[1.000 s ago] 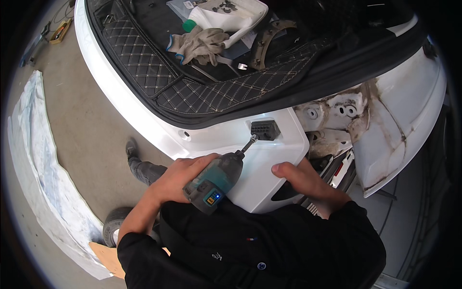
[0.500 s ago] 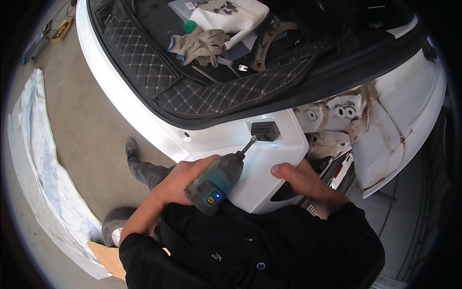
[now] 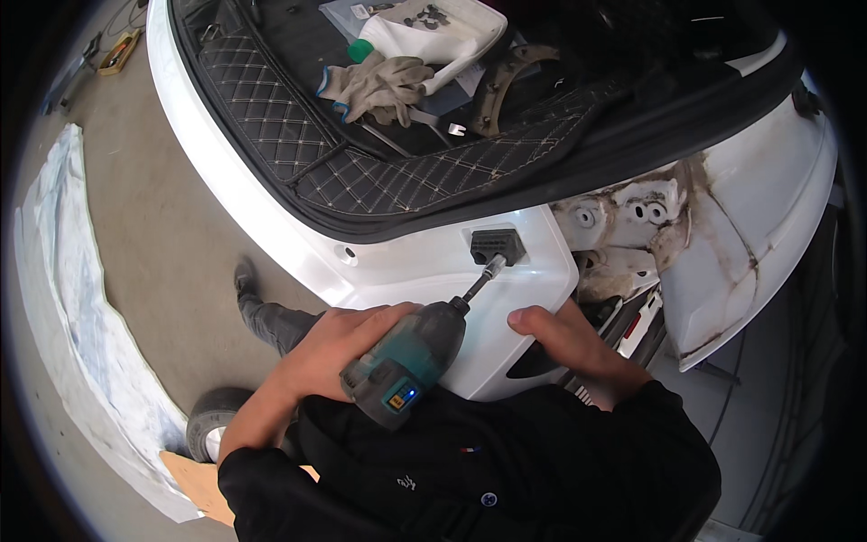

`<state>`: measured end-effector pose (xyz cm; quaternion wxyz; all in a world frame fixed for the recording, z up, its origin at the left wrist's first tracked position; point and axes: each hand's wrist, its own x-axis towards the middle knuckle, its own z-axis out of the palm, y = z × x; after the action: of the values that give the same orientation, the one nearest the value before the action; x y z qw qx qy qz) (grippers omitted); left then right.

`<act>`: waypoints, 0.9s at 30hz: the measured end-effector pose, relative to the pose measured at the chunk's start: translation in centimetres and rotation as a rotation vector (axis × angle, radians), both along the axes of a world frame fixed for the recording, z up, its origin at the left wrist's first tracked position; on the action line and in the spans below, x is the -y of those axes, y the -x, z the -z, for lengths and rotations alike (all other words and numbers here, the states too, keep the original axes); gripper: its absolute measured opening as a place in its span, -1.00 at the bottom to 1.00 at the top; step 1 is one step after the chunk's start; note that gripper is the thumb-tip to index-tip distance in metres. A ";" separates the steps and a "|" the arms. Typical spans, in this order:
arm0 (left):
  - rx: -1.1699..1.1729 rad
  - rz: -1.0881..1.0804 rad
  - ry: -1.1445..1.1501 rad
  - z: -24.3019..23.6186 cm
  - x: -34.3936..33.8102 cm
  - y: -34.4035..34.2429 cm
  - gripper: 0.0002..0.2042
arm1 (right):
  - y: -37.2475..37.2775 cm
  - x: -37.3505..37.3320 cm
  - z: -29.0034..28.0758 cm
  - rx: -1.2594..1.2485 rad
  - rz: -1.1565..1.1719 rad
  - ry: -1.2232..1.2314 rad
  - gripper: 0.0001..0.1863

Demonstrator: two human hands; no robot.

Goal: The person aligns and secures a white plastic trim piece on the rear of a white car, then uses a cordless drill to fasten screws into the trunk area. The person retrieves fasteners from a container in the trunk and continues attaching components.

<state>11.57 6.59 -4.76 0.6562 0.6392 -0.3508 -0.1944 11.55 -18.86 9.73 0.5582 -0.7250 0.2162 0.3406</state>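
Note:
My left hand [image 3: 336,350] is wrapped round a teal and black cordless impact driver [image 3: 417,348]. The driver's long socket bit [image 3: 489,273] reaches up and to the right, its tip at the lower edge of a black ribbed plastic block [image 3: 496,245]. That block sits in a recess of a white car body panel [image 3: 470,348], just below the open boot. Gripping the panel's right edge is my right hand [image 3: 567,336], thumb on top and the other fingers hidden beneath.
Work gloves [image 3: 384,88], a cut white jug [image 3: 424,36] holding small dark parts, and a curved bracket [image 3: 506,86] lie in the boot. To the right is dirty exposed bodywork [image 3: 632,212]. A wheel [image 3: 219,420] and a pale sheet [image 3: 68,271] are at left.
The driver's bit has swung from the left side of the black block toward its lower right. My left hand has drawn slightly down. My right hand stays in place.

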 end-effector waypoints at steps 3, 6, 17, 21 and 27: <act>0.050 -0.005 -0.014 0.4 0.1 -0.2 -0.22 | -0.1 0.1 0.1 -0.003 0.009 -0.003 -0.62; 0.067 -0.003 -0.005 -0.4 0.1 -0.7 -0.24 | -0.1 0.1 0.3 0.031 -0.003 -0.017 -0.63; -0.172 -0.008 0.095 -0.8 0.5 0.1 -0.23 | 0.2 0.5 0.7 0.028 -0.011 -0.035 -0.68; 0.117 0.004 -0.194 -2.3 -0.1 -1.0 -0.22 | 0.0 0.6 0.6 0.011 -0.034 -0.058 -0.69; 0.176 0.041 -0.237 -2.2 0.1 -2.3 -0.22 | -0.8 -0.4 -0.9 -0.073 -0.002 0.005 -0.68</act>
<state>13.91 6.50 -2.56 0.5388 0.7195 -0.3946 -0.1907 12.33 -18.44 10.58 0.5479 -0.7135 0.2365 0.3671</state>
